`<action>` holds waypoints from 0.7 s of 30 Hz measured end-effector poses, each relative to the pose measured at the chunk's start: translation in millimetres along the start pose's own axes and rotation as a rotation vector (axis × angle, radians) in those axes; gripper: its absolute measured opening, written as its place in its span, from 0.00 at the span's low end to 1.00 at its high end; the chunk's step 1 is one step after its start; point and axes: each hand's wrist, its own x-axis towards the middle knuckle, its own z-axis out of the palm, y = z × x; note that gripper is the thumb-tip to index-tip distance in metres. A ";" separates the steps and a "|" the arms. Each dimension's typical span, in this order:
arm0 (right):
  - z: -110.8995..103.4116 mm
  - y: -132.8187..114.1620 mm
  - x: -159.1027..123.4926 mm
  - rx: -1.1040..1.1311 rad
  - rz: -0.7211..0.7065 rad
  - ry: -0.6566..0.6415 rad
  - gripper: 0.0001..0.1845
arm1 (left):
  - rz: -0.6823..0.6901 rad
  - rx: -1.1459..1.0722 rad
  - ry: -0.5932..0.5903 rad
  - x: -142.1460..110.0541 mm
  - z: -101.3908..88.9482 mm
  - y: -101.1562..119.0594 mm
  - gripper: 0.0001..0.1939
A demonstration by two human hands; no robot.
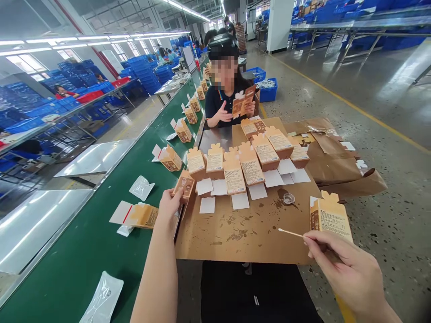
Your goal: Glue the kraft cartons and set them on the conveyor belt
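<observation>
My left hand [170, 204] reaches out to the edge of the green conveyor belt [84, 251] and grips a small tan carton [184, 184]. My right hand [346, 264] pinches a thin stick [290, 232] whose tip points left over the brown cardboard work surface [242, 233]. An upright tan carton [328, 215] stands just beyond my right hand. A row of several tan cartons [242, 163] with white flaps open lies across the cardboard. A small round dish [288, 198] sits on the cardboard beside brown smears.
A person in a dark shirt [224, 96] sits opposite, holding a carton. More cartons ride the belt [170, 158], along with clear plastic bags [142, 186] and a flattened carton [141, 215]. Brown paper bags [336, 161] lie at the right. Blue crates [141, 72] fill the background.
</observation>
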 end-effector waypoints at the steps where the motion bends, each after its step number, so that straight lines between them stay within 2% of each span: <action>1: -3.2 3.0 4.3 -0.018 -0.014 0.012 0.09 | -0.018 -0.040 0.016 -7.7 -8.1 -5.2 0.31; 4: -11.3 15.5 23.0 -0.122 -0.053 0.031 0.10 | -0.056 -0.257 0.032 -38.6 -32.5 -27.6 0.49; 7: -12.3 33.5 46.6 -0.232 -0.023 -0.064 0.13 | -0.120 -0.490 -0.141 -80.6 -49.0 -60.2 0.52; 10: -3.4 54.4 68.6 -0.284 0.036 -0.256 0.16 | -0.252 -0.718 -0.350 -123.8 -49.6 -94.5 0.54; 12: 6.0 67.3 79.6 -0.312 0.059 -0.365 0.16 | -0.292 -0.852 -0.405 -147.1 -41.2 -111.0 0.55; 14: 15.5 77.9 87.1 -0.339 0.065 -0.440 0.15 | -0.295 -0.958 -0.399 -162.7 -29.7 -118.2 0.56; 17: 27.3 89.1 92.9 -0.397 0.061 -0.556 0.16 | -0.307 -1.060 -0.375 -171.5 -17.3 -113.2 0.58; 21: 35.0 94.8 94.3 -0.444 0.055 -0.644 0.18 | -0.343 -1.081 -0.357 -170.5 -19.4 -102.6 0.51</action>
